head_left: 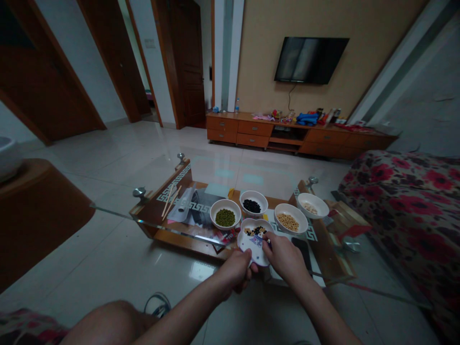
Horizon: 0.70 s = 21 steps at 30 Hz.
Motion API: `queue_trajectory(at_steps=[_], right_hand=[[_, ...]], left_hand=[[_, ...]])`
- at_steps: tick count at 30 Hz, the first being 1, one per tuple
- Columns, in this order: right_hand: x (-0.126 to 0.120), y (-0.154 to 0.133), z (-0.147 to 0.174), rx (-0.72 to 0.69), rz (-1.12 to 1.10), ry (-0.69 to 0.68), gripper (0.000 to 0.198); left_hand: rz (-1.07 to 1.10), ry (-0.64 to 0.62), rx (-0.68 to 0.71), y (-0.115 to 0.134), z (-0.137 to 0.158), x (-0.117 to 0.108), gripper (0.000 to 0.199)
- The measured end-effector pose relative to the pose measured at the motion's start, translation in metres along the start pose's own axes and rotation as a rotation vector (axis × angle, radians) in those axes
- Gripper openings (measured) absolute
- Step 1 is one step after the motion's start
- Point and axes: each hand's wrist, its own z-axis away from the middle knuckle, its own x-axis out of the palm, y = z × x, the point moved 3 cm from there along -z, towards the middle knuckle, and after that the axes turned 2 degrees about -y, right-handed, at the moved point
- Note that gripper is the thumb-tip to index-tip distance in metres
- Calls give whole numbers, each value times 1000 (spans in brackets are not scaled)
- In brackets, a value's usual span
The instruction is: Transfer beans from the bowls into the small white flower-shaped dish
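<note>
A white dish (251,239) with mixed dark and pale beans sits near the front edge of a glass-topped table (151,223). My left hand (235,270) grips the dish's near rim. My right hand (283,256) rests at the dish's right side, fingers pinched over its inside; whether it holds a bean is hidden. Behind the dish stand bowls of green beans (225,214), of black beans (253,203), of yellow soybeans (290,218) and of pale beans (312,205).
Chopsticks (168,200) and papers lie on the table's left part. A flowered sofa (406,201) stands at the right. A low wooden cabinet (251,132) and a wall television (309,60) are at the back. My knee (108,323) shows at the lower left.
</note>
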Motion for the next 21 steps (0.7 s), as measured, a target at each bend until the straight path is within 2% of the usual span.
queue_trajectory(at_steps=[12, 21], right_hand=[[-14, 3, 2, 24, -59, 92, 28], [-46, 39, 8, 338, 72, 298, 35]], left_hand=[[-2, -2, 3, -1, -3, -1, 48], [11, -10, -6, -3, -4, -1, 48]])
